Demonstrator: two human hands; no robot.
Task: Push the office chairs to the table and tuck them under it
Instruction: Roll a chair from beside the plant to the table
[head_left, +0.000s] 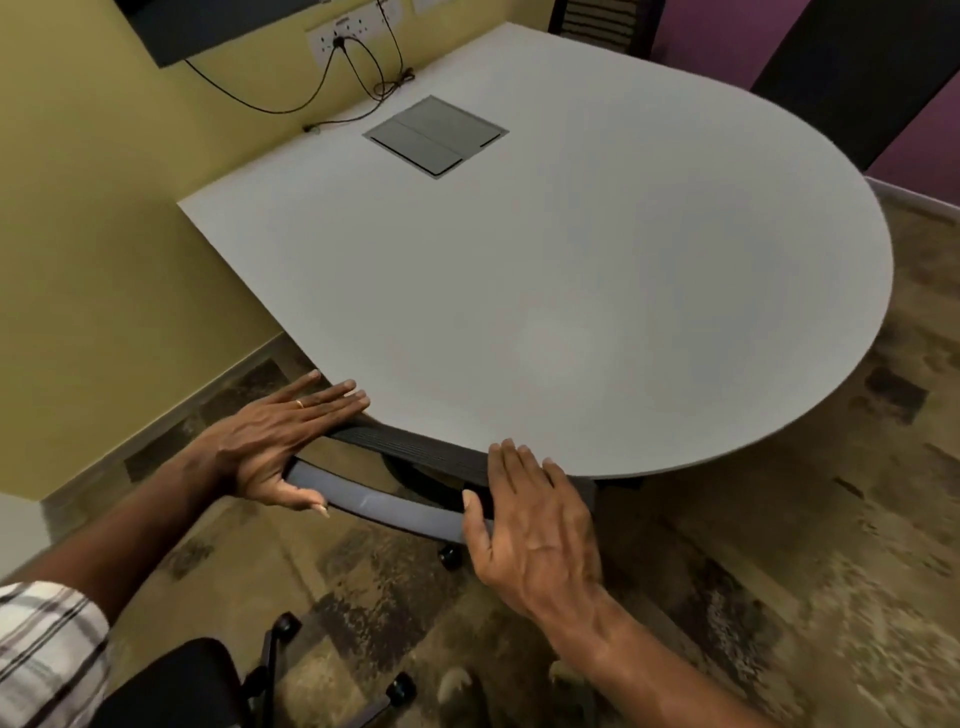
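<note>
Hands flat and open on the chair (415, 452) back, left hand (270, 441) and right hand (530, 525) gripping nothing, chair tucked under the bench (571, 291).

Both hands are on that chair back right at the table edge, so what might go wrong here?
The left hand has its fingertips reaching the rim of the table, so another shove could pinch them against the chair back. The right hand sits just as close. A second chair stands right by the person's legs; its wheeled base might catch a foot when stepping back.
</note>
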